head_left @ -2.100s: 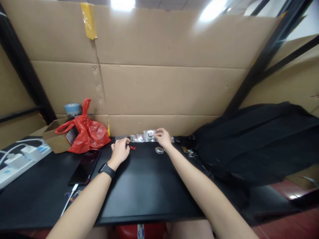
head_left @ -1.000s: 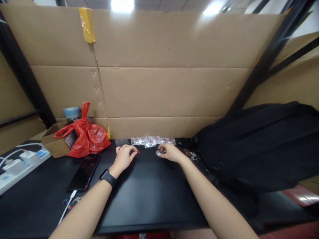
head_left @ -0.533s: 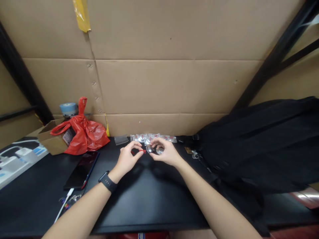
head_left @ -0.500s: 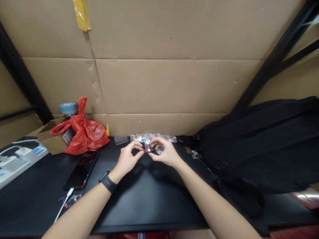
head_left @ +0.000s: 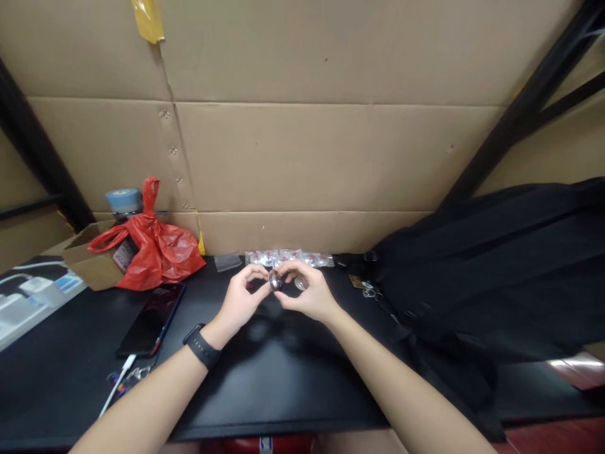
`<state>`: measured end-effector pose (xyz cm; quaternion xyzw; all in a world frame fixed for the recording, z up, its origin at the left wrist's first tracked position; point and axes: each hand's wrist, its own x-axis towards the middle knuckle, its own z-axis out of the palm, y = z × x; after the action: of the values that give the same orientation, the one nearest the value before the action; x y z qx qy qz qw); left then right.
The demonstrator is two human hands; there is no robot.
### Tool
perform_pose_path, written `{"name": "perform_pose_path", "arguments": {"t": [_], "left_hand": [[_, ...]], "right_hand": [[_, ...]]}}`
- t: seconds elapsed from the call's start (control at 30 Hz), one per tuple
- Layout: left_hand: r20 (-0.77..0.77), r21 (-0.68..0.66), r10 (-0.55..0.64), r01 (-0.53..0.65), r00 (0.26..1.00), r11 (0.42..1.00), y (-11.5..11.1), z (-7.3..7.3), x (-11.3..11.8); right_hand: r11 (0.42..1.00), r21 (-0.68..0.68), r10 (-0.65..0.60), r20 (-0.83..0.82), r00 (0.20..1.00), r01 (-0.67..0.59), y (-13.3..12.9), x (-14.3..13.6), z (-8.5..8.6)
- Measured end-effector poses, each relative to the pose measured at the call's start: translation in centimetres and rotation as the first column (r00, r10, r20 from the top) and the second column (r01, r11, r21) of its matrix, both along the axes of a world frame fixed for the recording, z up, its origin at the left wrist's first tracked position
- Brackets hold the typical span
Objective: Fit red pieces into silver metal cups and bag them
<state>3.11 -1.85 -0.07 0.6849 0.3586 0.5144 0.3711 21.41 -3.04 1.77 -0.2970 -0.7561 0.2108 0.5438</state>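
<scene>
A shiny, round, silvery metal disc (head_left: 275, 280), tilted up on edge at the centre of the frame, is grasped between the thumb and fingers of the right hand (head_left: 312, 293), while the left hand (head_left: 239, 301) pinches a small red piece (head_left: 249, 285) with its fingertips at the disc's edge. Clear packets (head_left: 288, 257) with round silvery things and red bits inside lie in a row just behind; at left, a knotted red plastic bag (head_left: 165, 252), its contents hidden, leans against a cardboard box (head_left: 92, 268). The black table (head_left: 283, 384) fills the lower frame beneath a cardboard wall (head_left: 302, 157).
</scene>
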Motion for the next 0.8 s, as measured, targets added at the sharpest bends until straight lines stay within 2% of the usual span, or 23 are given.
{"name": "perform_pose_path", "arguments": {"t": [0.1, 0.2, 0.3, 0.4, 0.5, 0.8], "left_hand": [[0.015, -0.013, 0.006, -0.006, 1.000, 1.000, 0.1, -0.1, 0.0], [0.011, 0.032, 0.006, -0.006, 1.000, 0.999, -0.1, -0.1, 0.0], [-0.100, 0.166, 0.126, -0.108, 0.987, 0.980, -0.5, 0.3, -0.1], [-0.248, 0.358, 0.306, -0.207, 0.919, 0.911, -1.3, 0.9, 0.0], [-0.358, 0.486, 0.414, -0.212, 0.837, 0.848, -2.0, 1.5, 0.1], [-0.434, 0.595, 0.542, -0.223, 0.719, 0.772, -3.2, 1.6, 0.5]], "right_hand": [[0.999, -0.035, 0.022, -0.045, 0.999, -0.024, 0.0, 0.0, -0.3], [0.992, -0.103, 0.058, -0.116, 0.992, -0.070, 0.0, -0.2, -0.6], [0.966, -0.197, 0.124, -0.209, 0.970, -0.166, 0.1, -0.4, -0.9], [0.921, -0.277, 0.183, -0.308, 0.934, -0.272, 0.2, -0.5, -1.1], [0.886, -0.324, 0.202, -0.375, 0.905, -0.332, 0.3, -0.5, -1.2], [0.814, -0.415, 0.184, -0.480, 0.858, -0.407, 0.3, -0.4, -1.8]]}}
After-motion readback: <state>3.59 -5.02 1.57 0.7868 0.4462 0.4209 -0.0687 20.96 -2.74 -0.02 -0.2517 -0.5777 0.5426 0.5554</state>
